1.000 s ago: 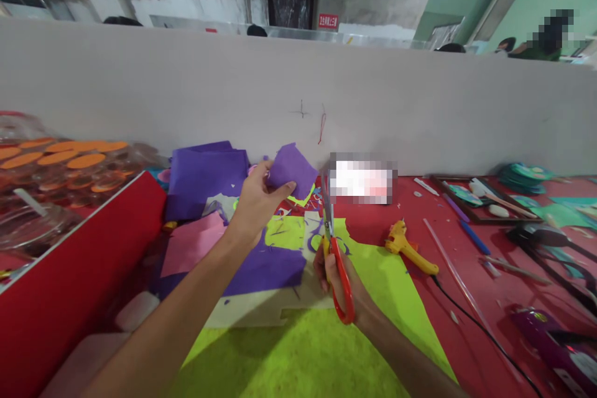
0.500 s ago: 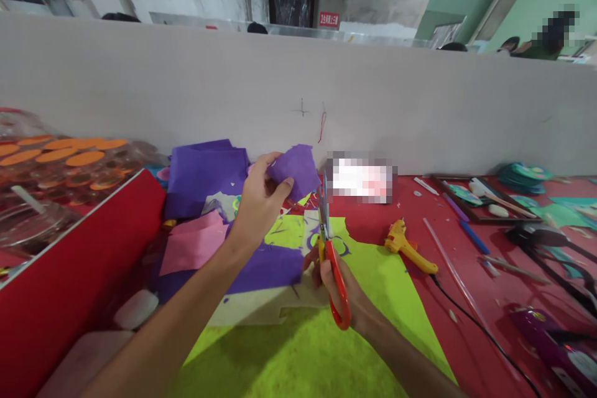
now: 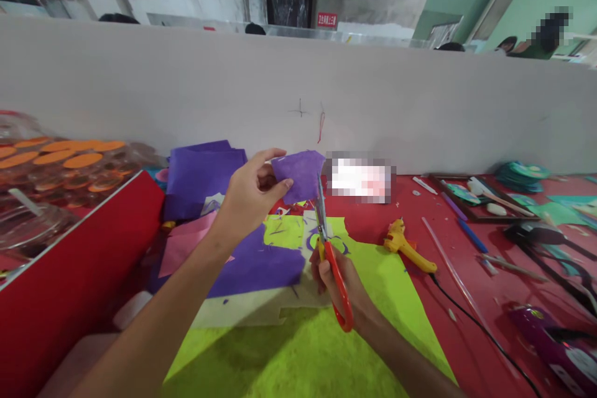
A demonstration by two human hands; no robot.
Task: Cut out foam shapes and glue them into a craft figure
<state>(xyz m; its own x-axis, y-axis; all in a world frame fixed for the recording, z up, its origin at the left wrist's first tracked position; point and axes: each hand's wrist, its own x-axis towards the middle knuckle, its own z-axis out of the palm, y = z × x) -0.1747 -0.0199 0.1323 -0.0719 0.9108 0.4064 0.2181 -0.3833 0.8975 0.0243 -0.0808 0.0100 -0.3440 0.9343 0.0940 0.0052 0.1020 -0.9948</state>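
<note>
A small piece of purple felt [image 3: 301,177] is pinched between the thumb and fingers of my left hand [image 3: 254,193], raised above the table. My right hand [image 3: 338,277] grips scissors [image 3: 339,289] with red and yellow handles, their blades pointing up and away from me. The blades meet the right edge of the felt piece; whether they are closed on it I cannot tell. Beneath my hands lie a larger purple sheet [image 3: 261,267] and a yellow-green sheet [image 3: 298,354], with small purple scraps scattered about. A pink sheet [image 3: 186,249] lies beside my left forearm.
A yellow hot glue gun [image 3: 408,245] with a black cord lies to the right. Beyond it are a brown tray [image 3: 471,214] and a blue pen [image 3: 473,236]. Folded purple sheets [image 3: 205,174] lean by the white partition [image 3: 209,87]. A red panel [image 3: 88,249] stands at left.
My left hand has turned the purple felt piece, so its outline now lies wider and flatter beside the blades. The scissors have shifted only slightly.
</note>
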